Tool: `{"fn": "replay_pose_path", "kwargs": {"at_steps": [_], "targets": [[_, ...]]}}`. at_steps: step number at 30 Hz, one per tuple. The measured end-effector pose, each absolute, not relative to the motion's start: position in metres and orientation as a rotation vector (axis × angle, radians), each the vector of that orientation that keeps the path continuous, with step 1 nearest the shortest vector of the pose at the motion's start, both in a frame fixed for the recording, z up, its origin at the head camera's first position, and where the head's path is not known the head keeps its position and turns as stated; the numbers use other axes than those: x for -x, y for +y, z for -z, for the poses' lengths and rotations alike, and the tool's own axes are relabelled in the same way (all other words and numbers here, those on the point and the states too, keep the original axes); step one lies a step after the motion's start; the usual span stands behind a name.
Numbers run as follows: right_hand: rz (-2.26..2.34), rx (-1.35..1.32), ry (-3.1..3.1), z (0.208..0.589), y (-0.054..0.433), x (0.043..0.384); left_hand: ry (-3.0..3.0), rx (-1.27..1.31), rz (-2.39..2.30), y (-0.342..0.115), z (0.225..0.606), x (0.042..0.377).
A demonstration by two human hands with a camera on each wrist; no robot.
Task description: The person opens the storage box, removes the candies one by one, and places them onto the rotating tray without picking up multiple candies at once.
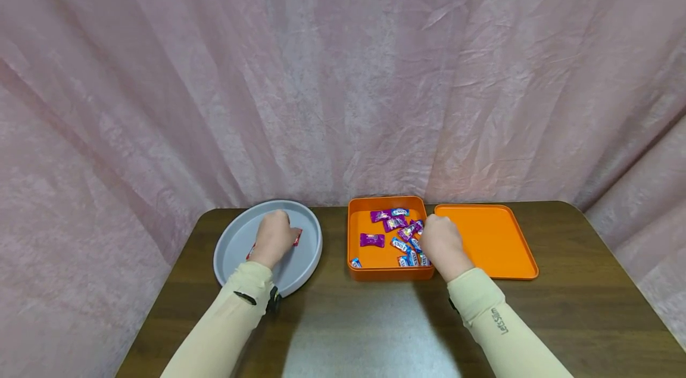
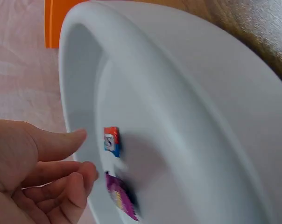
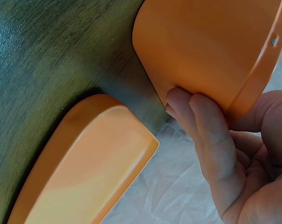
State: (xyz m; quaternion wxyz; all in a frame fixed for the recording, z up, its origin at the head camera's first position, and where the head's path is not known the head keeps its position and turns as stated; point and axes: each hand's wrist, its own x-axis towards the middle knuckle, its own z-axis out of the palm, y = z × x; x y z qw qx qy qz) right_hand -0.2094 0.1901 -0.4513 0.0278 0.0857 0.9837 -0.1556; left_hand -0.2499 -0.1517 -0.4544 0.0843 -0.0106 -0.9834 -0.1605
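My left hand point(image 1: 275, 236) hovers inside the round grey tray point(image 1: 227, 247). Its fingers are loosely bent, and the left wrist view shows a gap between thumb and fingertips with nothing in it. Close by on the tray floor lie a red-and-blue wrapped candy point(image 2: 111, 141) and a purple wrapped candy point(image 2: 121, 195). With my right hand point(image 1: 443, 242) I grip the right wall of the orange box point(image 1: 370, 274), fingers against its outer side and thumb at the rim. Purple candies point(image 1: 372, 240) and blue-and-white candies point(image 1: 399, 244) lie scattered in the box, several along its right side.
An orange lid point(image 1: 495, 241) lies flat right of the box, rim up. Everything stands toward the back of a dark wooden table point(image 1: 364, 324). A pink curtain point(image 1: 343, 80) hangs directly behind the table's far edge.
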Motion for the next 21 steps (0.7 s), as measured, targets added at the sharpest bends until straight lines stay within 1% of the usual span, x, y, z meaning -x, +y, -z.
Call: {"fn": "replay_pose_path", "kwargs": {"at_steps": [5, 10, 14, 21], "targets": [[0.472, -0.261, 3.029, 0.45, 0.19, 0.21, -2.847, 0.116, 0.526, -0.136, 0.442, 0.246], [0.486, -0.26, 3.008, 0.449, 0.19, 0.209, -2.769, 0.299, 0.573, -0.102, 0.431, 0.241], [0.514, -0.293, 2.973, 0.45, 0.191, 0.209, -2.719, 0.457, 0.582, -0.067, 0.434, 0.232], [0.553, -0.314, 2.955, 0.45, 0.192, 0.211, -2.846, 0.696, 0.494, -0.013, 0.447, 0.213]]}}
